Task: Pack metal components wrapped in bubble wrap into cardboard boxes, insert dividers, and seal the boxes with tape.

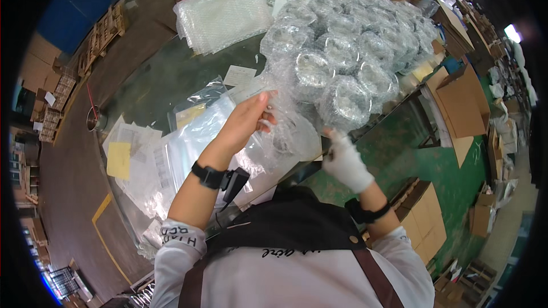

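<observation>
My left hand (246, 118), bare, is curled at the edge of a clear sheet of bubble wrap (292, 134), which bunches up beside the fingers. My right hand (347, 162) wears a white glove with bare skin showing at a fingertip. It hovers just below the nearest of several round, hollow items wrapped in bubble wrap (345, 102); its finger pose is blurred and partly hidden. Under my left forearm lies a stack of clear plastic bags (191, 148). A black band with a small device (220, 178) is on my left wrist.
A stack of flat bubble wrap sheets (222, 14) lies at the table's far side. Papers (134, 137) and a yellow note (119, 160) lie at left. Open cardboard boxes (465, 102) stand at right, with another carton (422, 222) beside me on the green floor (394, 159).
</observation>
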The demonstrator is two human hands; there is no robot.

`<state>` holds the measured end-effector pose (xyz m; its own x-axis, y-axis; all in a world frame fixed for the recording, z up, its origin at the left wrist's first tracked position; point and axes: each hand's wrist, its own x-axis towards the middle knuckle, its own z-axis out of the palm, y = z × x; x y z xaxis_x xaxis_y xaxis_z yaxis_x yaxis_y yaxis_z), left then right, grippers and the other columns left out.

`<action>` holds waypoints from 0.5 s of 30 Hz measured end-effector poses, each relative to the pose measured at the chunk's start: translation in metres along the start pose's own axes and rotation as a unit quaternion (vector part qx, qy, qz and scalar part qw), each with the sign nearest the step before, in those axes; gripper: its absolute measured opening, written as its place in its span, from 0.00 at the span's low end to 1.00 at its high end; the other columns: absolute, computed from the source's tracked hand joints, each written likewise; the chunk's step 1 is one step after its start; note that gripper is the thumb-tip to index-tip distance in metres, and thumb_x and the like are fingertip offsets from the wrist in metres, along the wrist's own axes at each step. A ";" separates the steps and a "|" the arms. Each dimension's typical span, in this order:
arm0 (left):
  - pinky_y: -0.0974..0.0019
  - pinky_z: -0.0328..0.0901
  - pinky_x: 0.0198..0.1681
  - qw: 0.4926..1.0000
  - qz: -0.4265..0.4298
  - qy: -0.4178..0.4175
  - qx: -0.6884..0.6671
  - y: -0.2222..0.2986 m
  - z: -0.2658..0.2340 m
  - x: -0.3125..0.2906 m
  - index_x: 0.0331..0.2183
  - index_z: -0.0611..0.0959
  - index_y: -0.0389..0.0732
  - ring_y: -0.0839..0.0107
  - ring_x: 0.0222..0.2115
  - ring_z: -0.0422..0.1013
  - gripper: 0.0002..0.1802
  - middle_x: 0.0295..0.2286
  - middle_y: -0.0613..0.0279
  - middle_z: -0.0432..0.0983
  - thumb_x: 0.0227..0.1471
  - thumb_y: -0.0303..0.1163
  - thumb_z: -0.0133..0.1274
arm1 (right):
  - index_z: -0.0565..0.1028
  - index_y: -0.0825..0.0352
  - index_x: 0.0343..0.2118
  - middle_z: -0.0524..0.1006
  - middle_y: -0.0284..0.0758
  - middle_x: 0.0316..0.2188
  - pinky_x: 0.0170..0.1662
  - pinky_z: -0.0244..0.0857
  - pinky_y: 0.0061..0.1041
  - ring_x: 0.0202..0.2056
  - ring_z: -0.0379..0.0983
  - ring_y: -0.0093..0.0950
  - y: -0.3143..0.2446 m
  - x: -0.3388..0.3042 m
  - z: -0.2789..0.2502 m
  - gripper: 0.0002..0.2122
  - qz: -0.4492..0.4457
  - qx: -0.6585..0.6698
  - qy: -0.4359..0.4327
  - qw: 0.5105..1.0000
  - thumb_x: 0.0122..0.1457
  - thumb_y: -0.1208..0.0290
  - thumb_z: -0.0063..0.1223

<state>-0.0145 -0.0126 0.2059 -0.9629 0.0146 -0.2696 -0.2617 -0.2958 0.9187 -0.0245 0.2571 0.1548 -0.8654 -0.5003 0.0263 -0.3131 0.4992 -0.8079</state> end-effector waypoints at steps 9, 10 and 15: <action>0.55 0.68 0.45 0.763 0.183 -0.074 0.615 -0.100 0.011 -0.049 0.58 0.64 0.35 0.52 0.45 0.71 0.37 0.51 0.45 0.65 0.57 0.51 0.48 | 0.74 0.64 0.43 0.75 0.42 0.45 0.46 0.69 0.38 0.44 0.73 0.46 -0.024 0.085 0.058 0.13 0.028 -0.217 -0.181 0.959 0.54 0.68 0.51; 0.53 0.69 0.44 0.757 0.111 -0.064 0.641 -0.099 0.017 -0.053 0.57 0.65 0.34 0.49 0.44 0.71 0.38 0.52 0.42 0.64 0.54 0.51 0.51 | 0.74 0.63 0.42 0.75 0.42 0.45 0.45 0.69 0.39 0.44 0.73 0.45 -0.030 0.087 0.056 0.12 0.023 -0.273 -0.218 0.937 0.54 0.68 0.51; 0.52 0.71 0.37 0.738 0.023 -0.069 0.671 -0.107 0.024 -0.009 0.51 0.70 0.34 0.49 0.38 0.75 0.37 0.47 0.41 0.69 0.49 0.52 0.56 | 0.75 0.63 0.40 0.74 0.42 0.42 0.41 0.71 0.38 0.40 0.74 0.43 -0.004 0.091 0.035 0.11 -0.143 -0.222 -0.228 0.937 0.53 0.70 0.50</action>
<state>0.0207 0.0421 0.1175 -0.9464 0.1578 -0.2819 0.0300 0.9118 0.4095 -0.0888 0.1850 0.1399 -0.4946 -0.8591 -0.1316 -0.7266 0.4918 -0.4797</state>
